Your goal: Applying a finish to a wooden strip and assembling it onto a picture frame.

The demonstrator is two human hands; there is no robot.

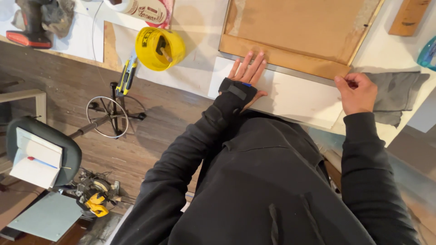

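A flat white rectangular board (295,97) lies on the workbench below a brown wooden frame (297,31). The left hand (245,75) presses it flat, fingers spread. The right hand (356,93), at 3 o'clock, pinches closed on its edge, over a grey cloth (399,93). A yellow plastic tub (160,47) sits at 10 o'clock.

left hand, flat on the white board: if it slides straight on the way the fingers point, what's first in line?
The left hand points up and slightly right across the white board. First in line is likely the metal straightedge at the fingertips, then the brown wooden panel. Contact can't be told.
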